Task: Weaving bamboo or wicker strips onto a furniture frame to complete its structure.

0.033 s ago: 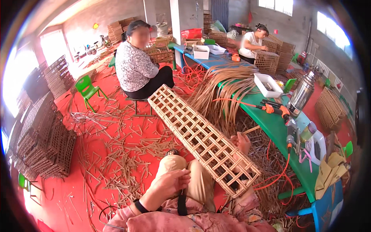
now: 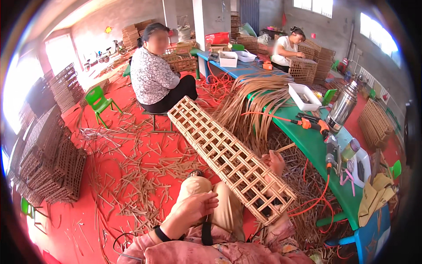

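Note:
A long woven rattan basket frame (image 2: 228, 154) with an open lattice of pale cane slants across my lap, its lower right end nearest me. My right hand (image 2: 274, 163) shows just past its right long side, fingers curled in; the forearm runs beneath the lattice and shows through the gaps. A pale cane strip (image 2: 285, 148) sticks out by those fingertips; whether they grip it is unclear. Over my knee, left of the basket, hovers my left hand (image 2: 195, 211), fingers bent and pressed together, apart from the basket. What its fingertips hold, if anything, is hidden.
A green table (image 2: 303, 152) on the right carries an orange-and-black power tool (image 2: 310, 123), a steel flask (image 2: 343, 108) and brown strips (image 2: 263, 88). Cane scraps (image 2: 136, 176) litter the red floor. Stacked baskets (image 2: 52, 163) stand left. A seated person (image 2: 154, 72) is ahead; another (image 2: 288, 50) works farther back.

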{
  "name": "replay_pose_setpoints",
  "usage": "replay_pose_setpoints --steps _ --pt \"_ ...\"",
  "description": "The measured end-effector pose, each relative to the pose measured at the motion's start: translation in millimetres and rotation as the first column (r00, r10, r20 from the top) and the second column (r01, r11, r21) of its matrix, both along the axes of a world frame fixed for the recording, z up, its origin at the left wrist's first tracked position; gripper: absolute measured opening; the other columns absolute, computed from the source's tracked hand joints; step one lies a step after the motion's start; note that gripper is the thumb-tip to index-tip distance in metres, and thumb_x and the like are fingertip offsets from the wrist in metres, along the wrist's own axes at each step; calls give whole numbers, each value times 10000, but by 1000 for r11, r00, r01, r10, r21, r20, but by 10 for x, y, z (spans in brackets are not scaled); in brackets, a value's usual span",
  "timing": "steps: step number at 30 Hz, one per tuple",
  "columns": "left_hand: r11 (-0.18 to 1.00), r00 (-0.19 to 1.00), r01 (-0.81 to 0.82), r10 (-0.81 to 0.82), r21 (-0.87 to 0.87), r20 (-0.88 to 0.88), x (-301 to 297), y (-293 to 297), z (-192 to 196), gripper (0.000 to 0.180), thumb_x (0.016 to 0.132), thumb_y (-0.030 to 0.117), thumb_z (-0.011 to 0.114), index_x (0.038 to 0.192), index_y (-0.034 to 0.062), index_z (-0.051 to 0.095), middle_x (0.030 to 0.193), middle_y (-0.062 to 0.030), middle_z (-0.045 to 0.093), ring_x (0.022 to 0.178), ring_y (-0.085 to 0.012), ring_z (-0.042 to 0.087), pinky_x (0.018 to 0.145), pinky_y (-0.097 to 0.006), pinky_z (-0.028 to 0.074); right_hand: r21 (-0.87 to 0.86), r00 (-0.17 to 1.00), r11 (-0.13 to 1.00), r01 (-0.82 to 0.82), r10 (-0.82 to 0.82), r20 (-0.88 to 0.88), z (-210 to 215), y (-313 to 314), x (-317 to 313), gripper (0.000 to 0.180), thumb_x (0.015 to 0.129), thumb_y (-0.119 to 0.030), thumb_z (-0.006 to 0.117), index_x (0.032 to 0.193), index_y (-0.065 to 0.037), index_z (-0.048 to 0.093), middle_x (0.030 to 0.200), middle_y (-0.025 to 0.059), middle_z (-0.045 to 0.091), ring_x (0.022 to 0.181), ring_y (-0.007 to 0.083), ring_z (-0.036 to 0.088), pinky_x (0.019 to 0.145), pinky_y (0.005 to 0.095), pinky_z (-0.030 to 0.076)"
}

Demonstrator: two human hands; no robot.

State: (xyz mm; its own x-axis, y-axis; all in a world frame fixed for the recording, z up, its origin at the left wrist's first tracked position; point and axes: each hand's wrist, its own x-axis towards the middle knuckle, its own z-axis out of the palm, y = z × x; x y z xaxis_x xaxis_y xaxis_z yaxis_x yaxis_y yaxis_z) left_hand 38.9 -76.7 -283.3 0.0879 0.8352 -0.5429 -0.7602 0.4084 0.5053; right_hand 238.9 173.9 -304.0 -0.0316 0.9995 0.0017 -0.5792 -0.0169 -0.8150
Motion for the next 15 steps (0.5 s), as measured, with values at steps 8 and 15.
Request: replay_pose_setpoints --steps 8,15 --pt "993 993 116 -117 -23 -23 311 330 -207 279 953 257 470 1130 50 532 975 -59 629 907 -180 606 749 -296 470 3 999 1000 29 -29 26 84 -64 101 130 890 -154 593 825 -41 587 707 94 653 539 120 565 501 243 438" --pt "1000 991 -14 17 21 -134 418 380 -173 384 962 332 454 1255 84 461 1147 -77 585 1063 -194 554 856 -347 432 -61 999 998 -34 34 -6 131 -124 121 151 876 -182 618 877 -41 565 718 98 647 537 129 569 503 257 459"
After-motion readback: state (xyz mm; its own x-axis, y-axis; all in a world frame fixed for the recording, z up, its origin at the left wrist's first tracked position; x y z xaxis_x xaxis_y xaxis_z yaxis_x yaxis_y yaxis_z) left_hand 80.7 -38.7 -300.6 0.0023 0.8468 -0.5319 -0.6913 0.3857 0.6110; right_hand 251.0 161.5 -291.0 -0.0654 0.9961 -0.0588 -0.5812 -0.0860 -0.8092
